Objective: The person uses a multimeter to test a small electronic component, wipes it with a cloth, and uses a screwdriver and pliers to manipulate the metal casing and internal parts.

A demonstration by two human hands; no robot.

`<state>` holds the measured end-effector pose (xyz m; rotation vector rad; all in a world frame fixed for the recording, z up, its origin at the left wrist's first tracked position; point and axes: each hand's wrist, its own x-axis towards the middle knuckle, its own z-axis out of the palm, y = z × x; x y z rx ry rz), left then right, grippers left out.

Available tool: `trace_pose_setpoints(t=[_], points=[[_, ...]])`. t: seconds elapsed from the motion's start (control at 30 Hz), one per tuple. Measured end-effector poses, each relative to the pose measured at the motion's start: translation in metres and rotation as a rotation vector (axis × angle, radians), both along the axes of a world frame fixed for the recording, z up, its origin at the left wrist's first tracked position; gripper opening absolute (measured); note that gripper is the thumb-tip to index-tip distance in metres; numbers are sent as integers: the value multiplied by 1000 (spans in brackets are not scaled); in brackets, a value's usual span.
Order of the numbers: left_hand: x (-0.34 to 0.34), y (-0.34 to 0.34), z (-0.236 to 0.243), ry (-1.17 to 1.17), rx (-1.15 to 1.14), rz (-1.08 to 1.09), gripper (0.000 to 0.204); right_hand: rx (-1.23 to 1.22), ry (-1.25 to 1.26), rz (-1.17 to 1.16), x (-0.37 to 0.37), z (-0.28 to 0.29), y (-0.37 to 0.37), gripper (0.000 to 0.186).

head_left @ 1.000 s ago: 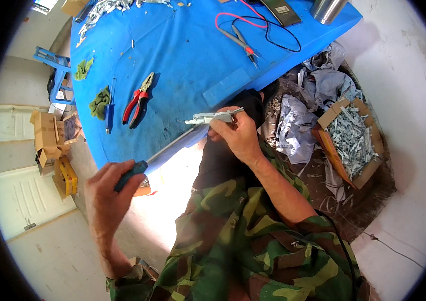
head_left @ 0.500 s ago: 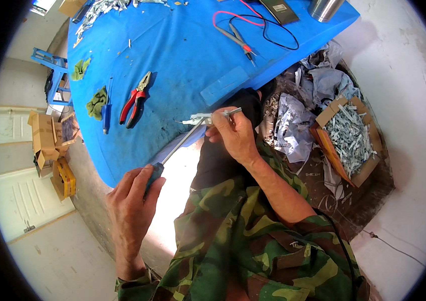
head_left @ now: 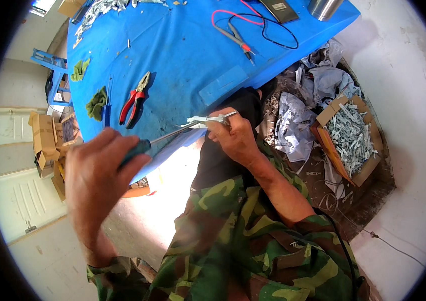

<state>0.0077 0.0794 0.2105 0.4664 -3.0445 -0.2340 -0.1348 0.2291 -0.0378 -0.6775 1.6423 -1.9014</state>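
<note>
Head cam: L hand (head_left: 97, 175) is closed round the teal handle of a screwdriver (head_left: 142, 147), a bit blurred, w/ the shaft pointing up & right twd the other hand. R hand (head_left: 238, 138) pinches a small pale part (head_left: 204, 120) btwn thumb & fingers; the part is approx level, over the near edge of the blue-covered table (head_left: 183, 55), its thin end pointing left. Shaft end prob. touches the part's underside, but it's too small to be sure.

On the table, left of the part: red-&-black pliers (head_left: 135, 103), jaws up; then a blue-handled tool (head_left: 106, 114) beside a crumpled green cloth (head_left: 95, 103), w/ a 2nd green rag (head_left: 79, 70) farther up. Top right: red/blk test leads (head_left: 245, 48), a dark flat device (head_left: 279, 11) & a steel cylinder (head_left: 324, 9). Off the table's right side, grey plastic bags (head_left: 293, 123) lie near an open cardboard box (head_left: 332, 111) full of pale strips (head_left: 351, 138).
</note>
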Motion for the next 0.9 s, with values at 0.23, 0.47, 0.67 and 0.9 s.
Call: trace_pose_setpoints(t=[0.23,0.47,0.67,0.9], points=[[-45,-50,16,-146,64,-71,28,-39,87,3,-1,-3,0,18],[-84,-85,19,-340,200,35,18,-14,160,67,-4,-3,7,20],[-75,-87,10,-293,175,15,22,60,109,115,-11,-2,9,21],[-9,-40,-4,-41,151,25,28,-12,-237,73,-11,2,6,21]])
